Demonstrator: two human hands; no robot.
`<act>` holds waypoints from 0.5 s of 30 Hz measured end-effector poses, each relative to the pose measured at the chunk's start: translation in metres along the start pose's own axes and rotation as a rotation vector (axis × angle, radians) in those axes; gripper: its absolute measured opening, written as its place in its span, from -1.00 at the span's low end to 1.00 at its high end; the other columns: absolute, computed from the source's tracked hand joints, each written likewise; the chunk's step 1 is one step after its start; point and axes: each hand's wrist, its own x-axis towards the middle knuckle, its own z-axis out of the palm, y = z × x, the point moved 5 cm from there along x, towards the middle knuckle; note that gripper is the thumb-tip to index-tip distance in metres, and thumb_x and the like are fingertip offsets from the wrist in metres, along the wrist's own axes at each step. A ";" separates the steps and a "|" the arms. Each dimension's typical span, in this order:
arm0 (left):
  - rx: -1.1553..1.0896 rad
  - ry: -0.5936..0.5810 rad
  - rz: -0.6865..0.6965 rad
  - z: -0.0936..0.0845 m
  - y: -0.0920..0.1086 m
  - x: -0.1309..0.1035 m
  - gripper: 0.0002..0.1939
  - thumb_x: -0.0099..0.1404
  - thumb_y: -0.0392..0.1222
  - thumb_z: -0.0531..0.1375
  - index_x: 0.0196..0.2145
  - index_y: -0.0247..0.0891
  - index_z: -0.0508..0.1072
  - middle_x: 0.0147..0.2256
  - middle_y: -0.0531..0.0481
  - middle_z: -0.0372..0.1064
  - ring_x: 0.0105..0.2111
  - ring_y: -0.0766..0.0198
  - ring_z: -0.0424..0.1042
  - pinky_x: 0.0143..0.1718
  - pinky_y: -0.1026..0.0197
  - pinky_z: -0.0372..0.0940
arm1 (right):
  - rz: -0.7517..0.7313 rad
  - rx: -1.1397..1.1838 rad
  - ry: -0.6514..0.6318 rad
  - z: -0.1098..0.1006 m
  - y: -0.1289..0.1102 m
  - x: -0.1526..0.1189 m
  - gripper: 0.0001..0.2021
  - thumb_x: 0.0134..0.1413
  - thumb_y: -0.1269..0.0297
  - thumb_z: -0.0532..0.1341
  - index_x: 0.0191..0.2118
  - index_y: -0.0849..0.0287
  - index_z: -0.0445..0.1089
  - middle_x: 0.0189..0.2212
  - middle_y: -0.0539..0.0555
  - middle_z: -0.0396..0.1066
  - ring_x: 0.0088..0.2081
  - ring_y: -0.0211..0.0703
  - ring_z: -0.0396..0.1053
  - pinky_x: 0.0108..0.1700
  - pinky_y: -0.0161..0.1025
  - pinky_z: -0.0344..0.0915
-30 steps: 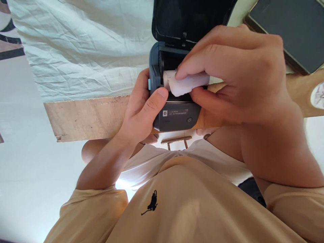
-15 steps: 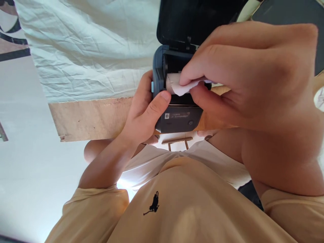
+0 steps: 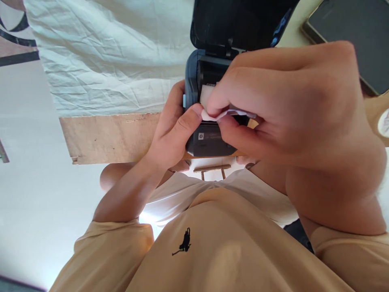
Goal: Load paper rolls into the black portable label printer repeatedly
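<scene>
A dark portable label printer [image 3: 191,77] lies at the table's near edge, its black lid [image 3: 225,24] swung up and back. My left hand [image 3: 172,129] grips the printer's left side, thumb on top by the paper opening. Inside the compartment sits a white paper roll [image 3: 206,94], partly covered by my right fingers. My right hand [image 3: 282,105] pinches the loose end of the paper [image 3: 212,117] between thumb and forefinger, just above the front slot. The far part of the roll is hidden behind this hand.
A pale wrinkled cloth [image 3: 112,56] covers the table, leaving a bare wooden edge [image 3: 106,138] in front. A dark flat device [image 3: 352,36] rests at the upper right, with a white round object [image 3: 384,122] below it. A wooden stool [image 3: 212,168] shows on the floor.
My right hand has moved down and slightly left, drawing the paper end toward the printer's front slot and my left thumb. My left hand keeps its hold on the printer.
</scene>
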 end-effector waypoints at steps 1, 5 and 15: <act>-0.015 0.003 -0.003 -0.002 -0.005 0.001 -0.67 0.48 0.23 0.49 -0.17 -0.04 0.63 -0.25 0.06 0.58 -0.21 0.15 0.62 -0.21 0.12 0.57 | -0.051 -0.008 -0.002 0.000 0.000 -0.004 -0.85 0.20 0.51 0.19 -0.27 0.16 0.48 -0.39 -0.06 0.38 -0.35 -0.49 0.08 -0.33 -0.38 -0.07; 0.056 -0.016 0.111 -0.010 -0.022 0.012 -0.79 0.47 0.11 0.50 -0.09 0.01 0.70 -0.27 0.08 0.59 -0.28 0.18 0.59 -0.30 0.14 0.54 | -0.197 -0.089 -0.051 0.004 0.000 -0.022 -0.84 0.41 0.41 0.21 -0.02 0.06 0.48 -0.22 -0.13 0.53 -0.33 -0.45 0.17 -0.33 -0.26 -0.01; -0.031 -0.123 0.195 -0.002 -0.016 0.001 -0.48 0.39 0.18 0.59 0.23 0.19 0.65 -0.39 0.15 0.36 -0.57 0.39 0.25 -0.65 0.32 0.00 | -0.224 -0.052 -0.163 0.001 -0.001 -0.021 -0.71 0.61 0.17 0.25 -0.25 0.12 0.49 -0.34 -0.05 0.46 -0.39 -0.43 0.18 -0.35 -0.22 0.05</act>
